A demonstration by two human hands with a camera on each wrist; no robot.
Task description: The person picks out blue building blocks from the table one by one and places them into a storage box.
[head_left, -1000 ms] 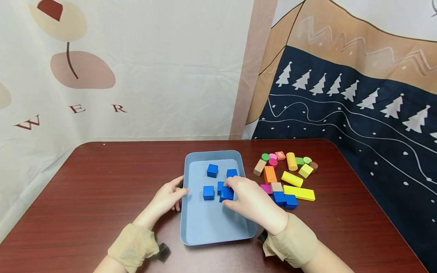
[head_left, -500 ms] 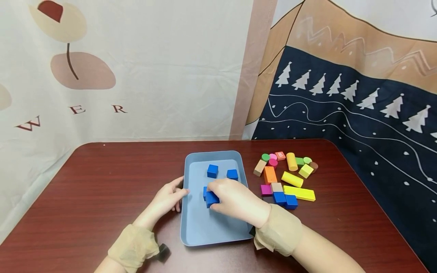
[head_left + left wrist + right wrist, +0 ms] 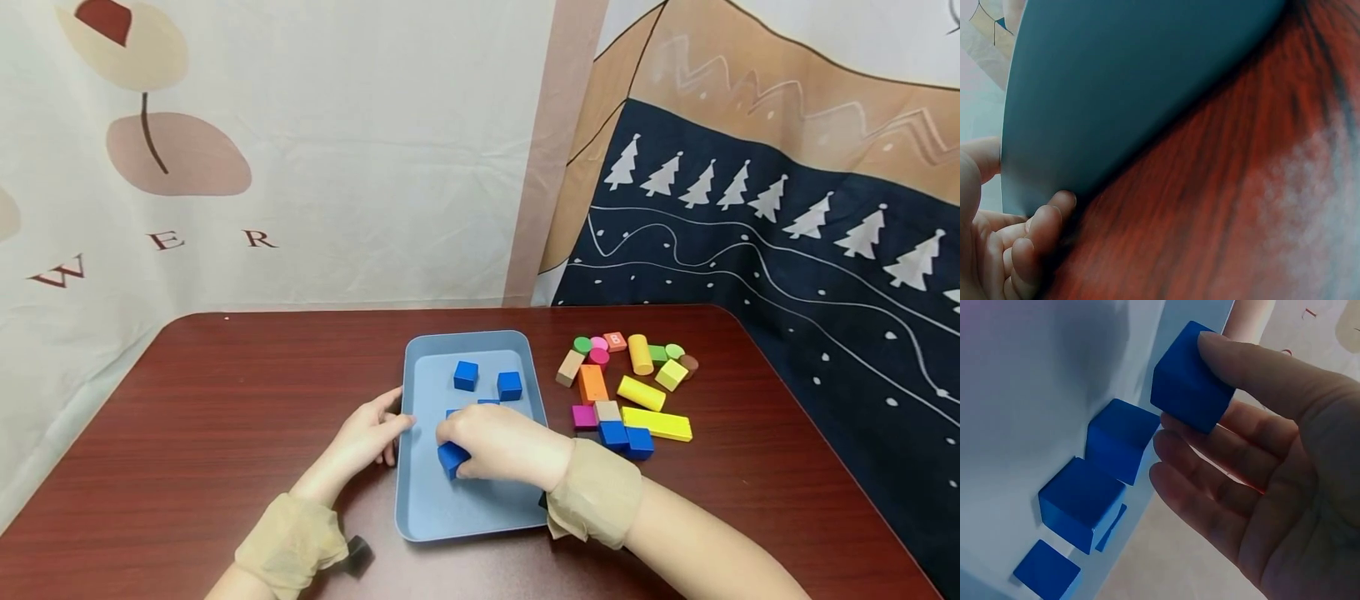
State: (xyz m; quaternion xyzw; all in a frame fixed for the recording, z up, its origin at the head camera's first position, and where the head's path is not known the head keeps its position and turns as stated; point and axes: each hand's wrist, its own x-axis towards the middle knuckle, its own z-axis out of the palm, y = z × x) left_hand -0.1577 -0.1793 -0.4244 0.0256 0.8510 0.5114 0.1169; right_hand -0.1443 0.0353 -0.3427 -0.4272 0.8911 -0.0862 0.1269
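A shallow blue-grey tray (image 3: pixel 480 512) stands on the table. My left hand (image 3: pixel 372 429) holds its left side, with the thumb over the rim and fingertips (image 3: pixel 1060 203) against the outer wall (image 3: pixel 1135 75). Over the tray's left half, my right hand (image 3: pixel 501 442) pinches a blue cube (image 3: pixel 1188 381) between thumb and fingers; that cube (image 3: pixel 452 458) looks tilted in the head view. Beyond the hand lie more blue cubes, one (image 3: pixel 466 376) at the back left, another (image 3: pixel 509 386) at the back right. Two nearer ones are mostly hidden behind the right hand in the head view.
Right of the tray lie several loose blocks, among them two blue cubes (image 3: pixel 639 443), a long yellow block (image 3: pixel 657 424), an orange block (image 3: pixel 592 385) and a yellow cylinder (image 3: pixel 641 355). A printed cloth (image 3: pixel 375 167) hangs behind the table (image 3: pixel 247 392).
My right hand has moved left and toward the near side over the tray, carrying the blue cube past the others. The left hand has stayed at the tray's side.
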